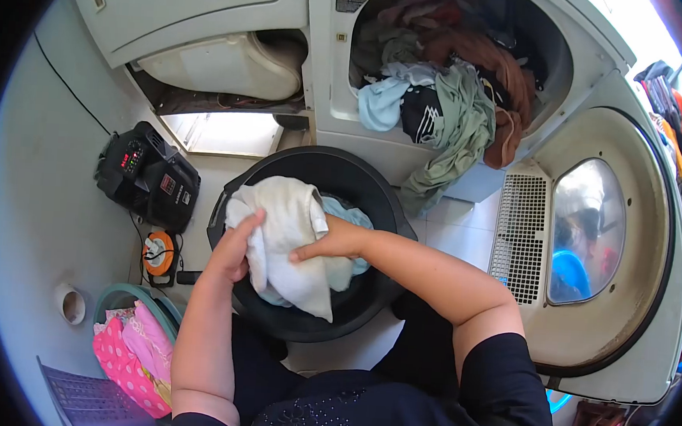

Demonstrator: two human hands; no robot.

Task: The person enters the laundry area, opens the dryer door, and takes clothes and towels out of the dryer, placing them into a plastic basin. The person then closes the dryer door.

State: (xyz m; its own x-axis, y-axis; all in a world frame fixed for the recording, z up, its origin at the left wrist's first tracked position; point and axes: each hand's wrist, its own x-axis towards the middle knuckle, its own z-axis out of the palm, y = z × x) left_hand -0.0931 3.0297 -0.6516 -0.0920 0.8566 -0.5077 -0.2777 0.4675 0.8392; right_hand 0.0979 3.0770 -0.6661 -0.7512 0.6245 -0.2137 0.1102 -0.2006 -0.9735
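Left of centre, the left hand (pixel 236 249) and right hand (pixel 338 238) clamp their fingers on a white cloth (pixel 284 221) over a black tub (pixel 363 173); it hides most right fingers and partly covers blue laundry (pixel 349 213).

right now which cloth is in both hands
The white cloth, held by the left hand and right hand over the black tub; the green cloth hangs from the machine, the pink dotted cloth sits at lower left.

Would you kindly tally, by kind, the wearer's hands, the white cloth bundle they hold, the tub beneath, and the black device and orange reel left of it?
Hands: 2 (left hand, right hand)
White cloth bundle: 1
Black tub: 1
Black device: 1
Orange reel: 1
Total: 6
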